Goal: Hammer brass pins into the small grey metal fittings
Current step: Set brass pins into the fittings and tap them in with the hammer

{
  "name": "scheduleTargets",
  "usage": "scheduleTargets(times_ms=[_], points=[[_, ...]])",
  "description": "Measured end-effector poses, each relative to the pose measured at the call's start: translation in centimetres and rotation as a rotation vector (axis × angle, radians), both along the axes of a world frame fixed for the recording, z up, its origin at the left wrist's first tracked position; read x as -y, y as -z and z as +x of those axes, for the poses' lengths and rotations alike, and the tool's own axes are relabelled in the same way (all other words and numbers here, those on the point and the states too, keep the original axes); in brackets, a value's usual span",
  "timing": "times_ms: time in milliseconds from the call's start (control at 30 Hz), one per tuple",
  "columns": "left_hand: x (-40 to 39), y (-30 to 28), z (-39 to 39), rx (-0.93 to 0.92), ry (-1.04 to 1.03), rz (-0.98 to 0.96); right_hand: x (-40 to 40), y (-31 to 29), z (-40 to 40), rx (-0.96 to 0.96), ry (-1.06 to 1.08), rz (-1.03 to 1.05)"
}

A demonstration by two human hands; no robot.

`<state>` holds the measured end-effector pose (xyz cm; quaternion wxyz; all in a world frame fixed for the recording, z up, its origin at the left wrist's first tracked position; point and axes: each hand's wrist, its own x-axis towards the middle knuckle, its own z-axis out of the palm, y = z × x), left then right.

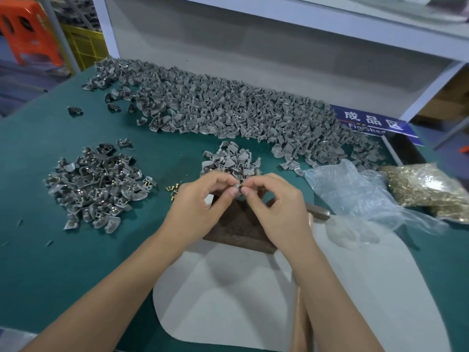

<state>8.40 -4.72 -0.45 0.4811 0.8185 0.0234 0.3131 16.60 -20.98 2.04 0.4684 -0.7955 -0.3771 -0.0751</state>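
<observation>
On the far left of the green desk I see a heap of grey fittings with pins in them, brass heads glinting among the metal. Just right of that heap, a few loose brass pins lie on the mat beside my left hand. That hand hovers over a dark brown block, its thumb and forefinger curled and pinching a small grey fitting. My right hand meets it from the other side, fingertips also pinched at the same fitting; whether a pin sits between them I cannot tell, since the fingers hide it. Right behind both hands sits a small pile of bare fittings, and farther back a long bank of grey fittings stretches across the desk from the left rear to the right. A pale sheet covers the near edge of the desk under my forearms. Right of the block, a dark metal piece pokes out from behind my right hand. Beyond it lies crumpled clear plastic, then a bag of brass pins at the right edge. A blue sign rests behind that.
</observation>
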Motion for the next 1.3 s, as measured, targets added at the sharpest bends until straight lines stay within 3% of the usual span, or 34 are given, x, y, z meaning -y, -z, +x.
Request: scheduleTargets(times_ms=[433, 700, 967, 1300], points=[[0.0, -0.9, -0.3, 0.01, 0.04, 0.034, -0.1, 0.5, -0.2, 0.045, 0.023, 0.021], [-0.2, -0.6, -0.1, -0.041, 0.053, -0.064, -0.1, 0.1, -0.2, 0.066, 0.0, 0.032], [-0.8, -0.8, -0.3, -0.159, 0.094, 0.061, 1.1, 0.7, 1.8, -0.069, 0.342, 0.111], [-1.3, -1.4, -0.8, -0.175, 0.047, 0.269, 1.0, 0.4, 1.2, -0.071, 0.386, 0.001]])
